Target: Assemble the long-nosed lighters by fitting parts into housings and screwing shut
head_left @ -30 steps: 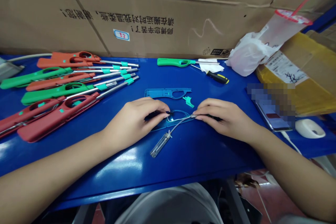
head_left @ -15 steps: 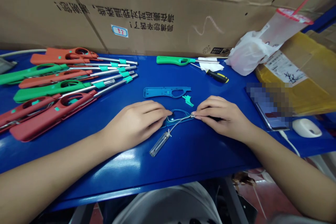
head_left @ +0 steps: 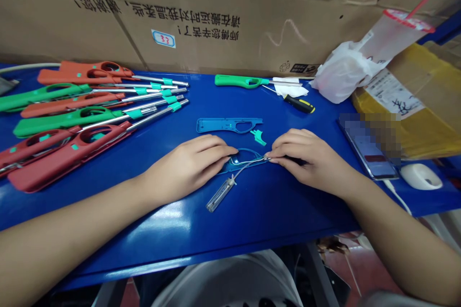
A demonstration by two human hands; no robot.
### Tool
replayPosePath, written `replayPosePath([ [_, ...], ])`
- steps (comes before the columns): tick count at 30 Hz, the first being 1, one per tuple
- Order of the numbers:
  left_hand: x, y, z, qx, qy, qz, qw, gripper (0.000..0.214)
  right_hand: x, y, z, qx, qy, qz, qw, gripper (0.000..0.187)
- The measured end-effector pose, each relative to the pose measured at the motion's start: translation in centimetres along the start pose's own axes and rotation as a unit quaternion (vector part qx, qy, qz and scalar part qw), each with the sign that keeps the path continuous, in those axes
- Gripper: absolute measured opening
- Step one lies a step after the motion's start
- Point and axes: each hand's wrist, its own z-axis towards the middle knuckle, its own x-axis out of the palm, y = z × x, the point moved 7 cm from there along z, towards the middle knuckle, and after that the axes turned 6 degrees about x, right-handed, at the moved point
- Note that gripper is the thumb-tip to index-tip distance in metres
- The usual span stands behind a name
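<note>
My left hand (head_left: pixel 196 159) is closed on the rear part of a blue lighter shell half (head_left: pixel 260 160), thumb and index finger pinched near its finger loop. At the shell's front end my right hand (head_left: pixel 308 158) pinches the small metal tip of a thin tube or wire (head_left: pixel 267 157); its fingers partly hide it. A clear fuel tank (head_left: pixel 220 195) hangs off the shell by a thin tube and lies on the table. Behind my hands lie the other blue shell half (head_left: pixel 216 125) and a teal trigger (head_left: pixel 258 137).
Several red, orange and green lighters (head_left: pixel 68 129) lie at the left. A green lighter (head_left: pixel 237 81), a white tissue (head_left: pixel 291 87) and a screwdriver (head_left: pixel 299 104) lie at the back. On the right are a bagged cup (head_left: pixel 340 74), a package (head_left: pixel 421 110) and a phone (head_left: pixel 370 148). A cardboard box (head_left: pixel 201 53) walls the back.
The view has shifted slightly. Both hands keep nearly the same pose, with the right fingertips still at the shell's front end.
</note>
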Motion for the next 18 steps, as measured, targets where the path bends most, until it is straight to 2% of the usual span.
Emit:
replayPosePath([
  [9,0.0,0.0,0.1,-0.009,-0.001,-0.013,1.0,0.026,0.2,1.6,-0.6,-0.094,-0.008,-0.165,0.982,0.023],
  [18,-0.1,-0.1,0.1,0.0,-0.004,-0.007,1.0,0.025,0.3,1.4,-0.9,-0.101,0.005,-0.16,0.982,0.03],
])
